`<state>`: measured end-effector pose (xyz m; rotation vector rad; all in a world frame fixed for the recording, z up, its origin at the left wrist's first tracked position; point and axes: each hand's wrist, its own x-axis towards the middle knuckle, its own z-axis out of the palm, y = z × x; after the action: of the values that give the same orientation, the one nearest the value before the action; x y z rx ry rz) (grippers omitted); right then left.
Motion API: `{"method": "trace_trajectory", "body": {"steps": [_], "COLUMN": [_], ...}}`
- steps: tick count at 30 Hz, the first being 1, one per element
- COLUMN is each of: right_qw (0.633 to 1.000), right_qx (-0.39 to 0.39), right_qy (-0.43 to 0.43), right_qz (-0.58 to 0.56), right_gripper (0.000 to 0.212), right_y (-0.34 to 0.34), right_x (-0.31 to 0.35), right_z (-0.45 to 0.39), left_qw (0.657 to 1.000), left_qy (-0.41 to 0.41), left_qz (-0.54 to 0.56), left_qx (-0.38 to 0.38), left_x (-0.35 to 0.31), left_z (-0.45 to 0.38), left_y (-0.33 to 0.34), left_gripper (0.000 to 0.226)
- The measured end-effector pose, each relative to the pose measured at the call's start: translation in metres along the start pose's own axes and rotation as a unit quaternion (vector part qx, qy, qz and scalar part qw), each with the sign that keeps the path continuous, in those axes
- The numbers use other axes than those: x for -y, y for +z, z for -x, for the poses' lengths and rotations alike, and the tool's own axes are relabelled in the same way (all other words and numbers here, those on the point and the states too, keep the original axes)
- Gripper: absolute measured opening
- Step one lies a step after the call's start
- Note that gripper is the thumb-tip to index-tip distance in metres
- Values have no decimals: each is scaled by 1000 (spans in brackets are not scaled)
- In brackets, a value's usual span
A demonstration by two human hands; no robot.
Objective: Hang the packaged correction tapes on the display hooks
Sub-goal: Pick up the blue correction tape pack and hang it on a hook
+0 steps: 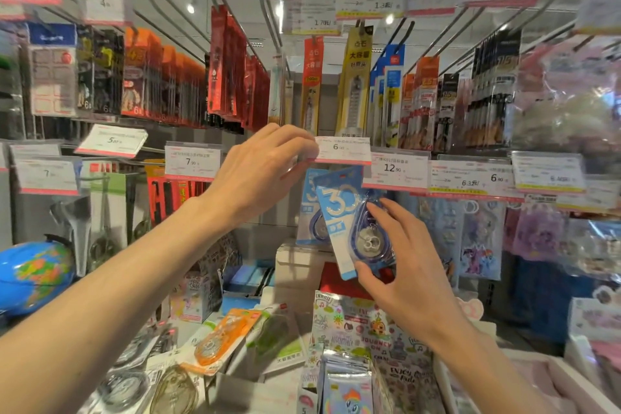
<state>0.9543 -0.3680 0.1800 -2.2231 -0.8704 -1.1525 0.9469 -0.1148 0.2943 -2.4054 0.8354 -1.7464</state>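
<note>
While the left hand pinches up the 6.00 price tag, right-hand fingers clamp a blue correction-tape pack just below it, unhung; one hangs behind, orange pack waits below.

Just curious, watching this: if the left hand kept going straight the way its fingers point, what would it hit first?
Probably the white price tag marked 6: the left hand already has its fingertips at the tag's left edge, though depth is hard to judge.
</note>
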Motion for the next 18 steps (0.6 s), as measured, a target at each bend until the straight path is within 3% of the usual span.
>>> {"method": "trace_trajectory", "body": {"steps": [18], "right_qw": [999], "right_qx": [-18], "right_qy": [-25], "right_qz": [18], "right_gripper": [80], "right_y": [8], "right_x": [11], "right_z": [-13], "left_qw": [999], "left_qy": [-23], "left_qz": [38], "left_qx": [4], "left_x": [5], "left_z": [5], "left_y": [-1], "left_gripper": [30]}}
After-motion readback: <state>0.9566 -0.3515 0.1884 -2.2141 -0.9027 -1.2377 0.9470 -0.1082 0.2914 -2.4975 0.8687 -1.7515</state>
